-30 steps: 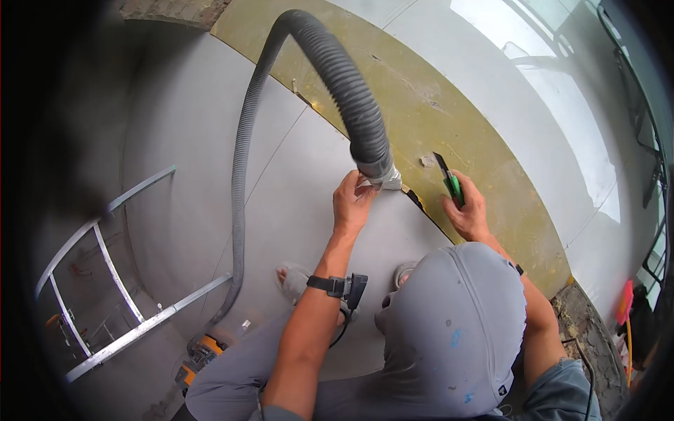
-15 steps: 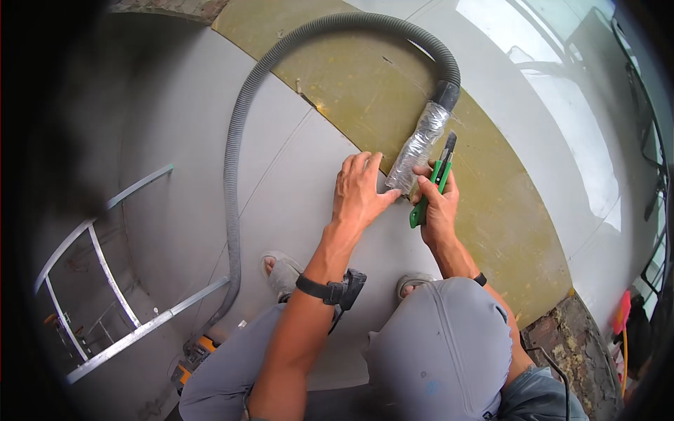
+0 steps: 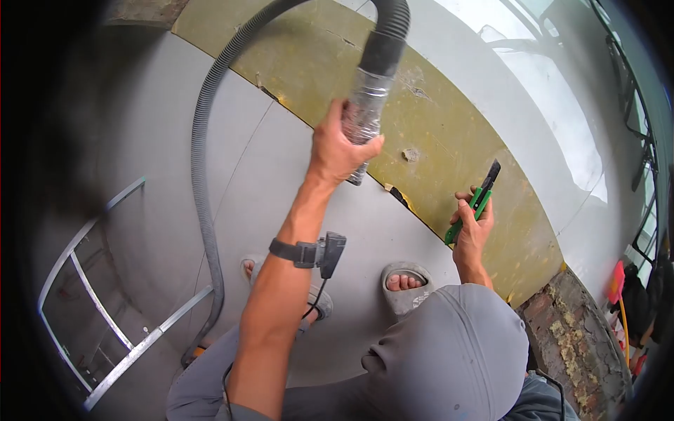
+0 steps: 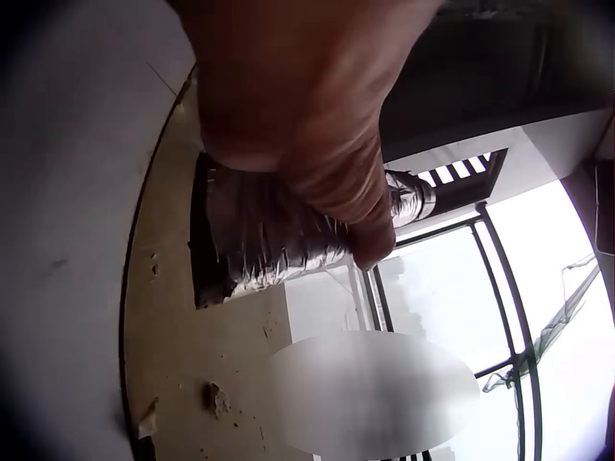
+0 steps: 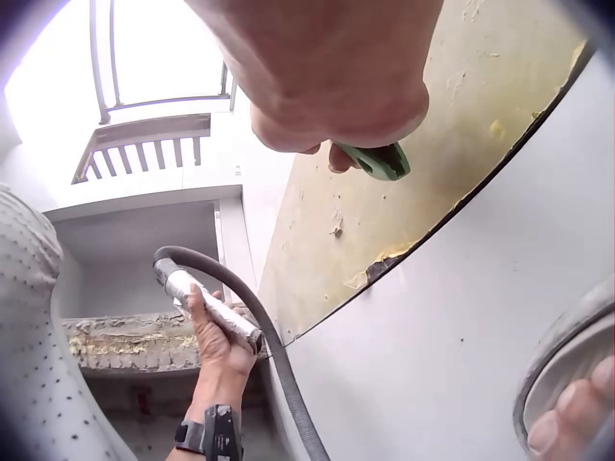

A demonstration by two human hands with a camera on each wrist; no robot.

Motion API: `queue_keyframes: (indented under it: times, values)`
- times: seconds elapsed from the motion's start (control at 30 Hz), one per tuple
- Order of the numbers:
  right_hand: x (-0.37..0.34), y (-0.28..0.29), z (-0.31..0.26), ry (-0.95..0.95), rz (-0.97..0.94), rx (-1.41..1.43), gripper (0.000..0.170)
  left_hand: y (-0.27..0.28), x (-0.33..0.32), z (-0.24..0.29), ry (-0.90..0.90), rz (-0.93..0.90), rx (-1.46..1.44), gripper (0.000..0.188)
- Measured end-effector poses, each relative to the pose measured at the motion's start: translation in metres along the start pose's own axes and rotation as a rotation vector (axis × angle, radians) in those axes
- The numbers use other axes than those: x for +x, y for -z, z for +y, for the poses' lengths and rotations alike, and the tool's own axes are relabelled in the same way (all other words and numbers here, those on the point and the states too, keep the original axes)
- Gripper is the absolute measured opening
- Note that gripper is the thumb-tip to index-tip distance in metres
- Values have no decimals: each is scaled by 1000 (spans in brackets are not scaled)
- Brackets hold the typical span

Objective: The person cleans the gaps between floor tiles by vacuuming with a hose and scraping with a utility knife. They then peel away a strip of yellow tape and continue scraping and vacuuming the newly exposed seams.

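- Head view: the grey floor (image 3: 379, 231) meets an olive sheet (image 3: 449, 126) along a diagonal line through mid-frame.
- The ribbed hose (image 3: 201, 140) loops from lower left up past the top edge; that slack probably lets its end swing freely.
- Its silver-wrapped end (image 3: 368, 95) slants downward at upper centre, fingers and thumb of the left hand (image 3: 340, 147) gripping round it, apparently for steering. Blur there makes it hard to say whether it touches the floor.
- The right hand (image 3: 472, 228), right of centre, is curled round a green cutter (image 3: 479, 202), aimed up and right, likely to keep it away from the hose.
- A small scrap (image 3: 410, 154) lies on the olive sheet, between both hands in the frame.
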State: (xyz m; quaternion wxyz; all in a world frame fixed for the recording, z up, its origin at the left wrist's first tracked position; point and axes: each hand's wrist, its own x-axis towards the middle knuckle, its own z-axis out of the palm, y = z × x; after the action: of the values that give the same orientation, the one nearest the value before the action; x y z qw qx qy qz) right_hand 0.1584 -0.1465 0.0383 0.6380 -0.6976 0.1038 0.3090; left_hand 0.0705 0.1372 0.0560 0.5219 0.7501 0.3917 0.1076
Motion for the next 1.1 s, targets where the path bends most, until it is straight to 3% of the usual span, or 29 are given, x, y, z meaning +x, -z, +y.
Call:
queue_keyframes:
  times: [0.07, 0.13, 0.2, 0.33, 0.37, 0.43, 0.57, 0.67, 0.8, 0.97, 1.1]
  values:
    - [-5, -4, -1, 11, -17, -2, 43, 38, -4, 16, -125, 142, -286, 62]
    - [-8, -13, 2, -2, -61, -14, 43, 69, -15, 25, -82, 257, -491, 68]
    - [-7, -28, -2, 13, -145, -28, 45, 95, -23, 21, -204, 217, -653, 75]
    - [-11, -49, -15, 55, -264, -63, 43, 115, -48, 2, 0, 459, -332, 54]
    - [-12, -53, -15, 69, -292, -62, 40, 114, -56, -10, 3, 468, -334, 54]
    - [-11, -52, -12, 62, -294, -82, 43, 112, -73, -31, 234, 626, -346, 58]
    - [-8, -39, -1, 55, -289, -144, 46, 90, -97, -58, 198, 731, -658, 66]
    - [-7, -33, 1, 51, -286, -200, 46, 75, -103, -79, 143, 674, -821, 68]
    - [-4, -28, 5, 83, -299, -238, 41, 45, -97, -71, 114, 595, -856, 67]
    - [-3, -31, 8, 62, -290, -248, 40, 20, -56, -54, -28, 313, -710, 66]
    - [-6, -37, 10, 52, -264, -258, 39, 5, -56, -51, -82, 221, -567, 62]
